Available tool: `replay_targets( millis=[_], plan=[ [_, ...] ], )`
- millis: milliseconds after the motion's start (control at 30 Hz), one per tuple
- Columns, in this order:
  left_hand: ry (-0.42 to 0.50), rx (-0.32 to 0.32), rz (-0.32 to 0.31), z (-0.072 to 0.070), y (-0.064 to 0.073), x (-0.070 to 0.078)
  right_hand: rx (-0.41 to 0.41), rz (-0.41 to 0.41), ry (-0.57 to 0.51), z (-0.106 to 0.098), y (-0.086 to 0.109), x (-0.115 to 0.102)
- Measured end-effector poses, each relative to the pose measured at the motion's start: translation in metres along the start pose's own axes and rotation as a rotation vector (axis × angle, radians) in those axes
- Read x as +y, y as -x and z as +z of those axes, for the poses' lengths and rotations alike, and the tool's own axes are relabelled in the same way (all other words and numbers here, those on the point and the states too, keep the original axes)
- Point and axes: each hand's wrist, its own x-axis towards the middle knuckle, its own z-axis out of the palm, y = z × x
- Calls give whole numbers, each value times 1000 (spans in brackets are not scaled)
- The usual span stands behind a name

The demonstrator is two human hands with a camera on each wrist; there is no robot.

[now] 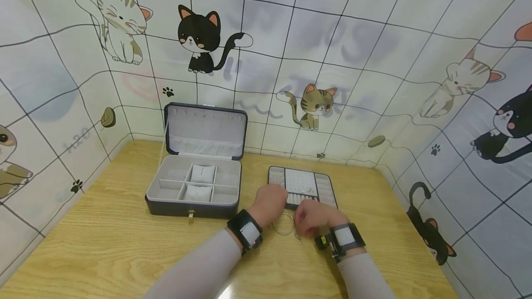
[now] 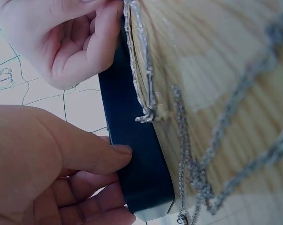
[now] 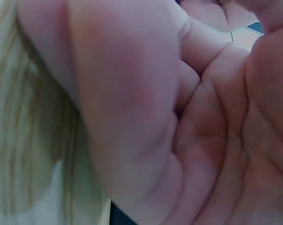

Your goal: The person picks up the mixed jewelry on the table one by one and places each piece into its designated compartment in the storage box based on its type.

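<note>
My left hand (image 1: 269, 204) is at the front left corner of a shallow, dark-sided jewelry tray (image 1: 326, 190). In the left wrist view, its thumb (image 2: 120, 152) presses on the tray's dark side wall while the fingers curl beyond it. Close by, my right hand (image 1: 313, 218) is bent down at the tray's front edge. A thin silver bracelet (image 2: 149, 75) hangs from its pinched fingertips along that wall. Silver chain (image 1: 284, 234) lies looped on the table between both wrists. The right wrist view is mostly filled by curled fingers (image 3: 132, 93), which hide the pinch.
To the left stands an open dark jewelry box (image 1: 166, 208), its lid raised; two pale cushions (image 1: 202, 173) sit in its compartments. Behind the wooden table (image 1: 99, 243) hangs a cat-print sheet (image 1: 266, 58), with more of it at both sides.
</note>
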Motion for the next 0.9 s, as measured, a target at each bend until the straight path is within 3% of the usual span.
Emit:
replay_targets(
  millis=[200,433,900],
  plan=[
    [1,18,1,-3,2,-1,-15,-2,0,0,-1,-1],
    [22,-4,8,-3,2,-2,-55,2,-33,2,1,-6],
    [22,-24,3,-3,1,-2,-13,-4,129,7,-2,-14]
  ],
)
